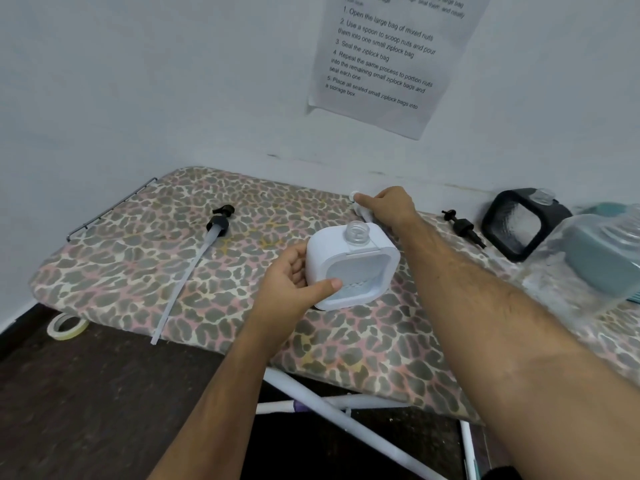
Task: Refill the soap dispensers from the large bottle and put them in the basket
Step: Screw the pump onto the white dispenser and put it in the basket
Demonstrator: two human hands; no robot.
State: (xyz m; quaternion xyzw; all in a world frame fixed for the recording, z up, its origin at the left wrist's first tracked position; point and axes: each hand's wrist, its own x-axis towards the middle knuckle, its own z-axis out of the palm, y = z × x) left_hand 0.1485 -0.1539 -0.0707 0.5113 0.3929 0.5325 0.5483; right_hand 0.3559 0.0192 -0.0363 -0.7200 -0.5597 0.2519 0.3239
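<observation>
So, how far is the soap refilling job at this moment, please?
Done: the white dispenser and black dispenser both stand uncapped, and a black pump lies on the board. In hand: the left hand holds the white dispenser while the right hand grips its white pump. Left: whether either is filled is unclear; nothing is visibly in a basket.

Head view, steeply down, close over ironing board [145,271]

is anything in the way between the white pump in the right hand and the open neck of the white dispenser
Nothing visible. The right hand grips the white pump just behind the white dispenser, which the left hand holds on the ironing board. Its open neck is uncovered.
</observation>
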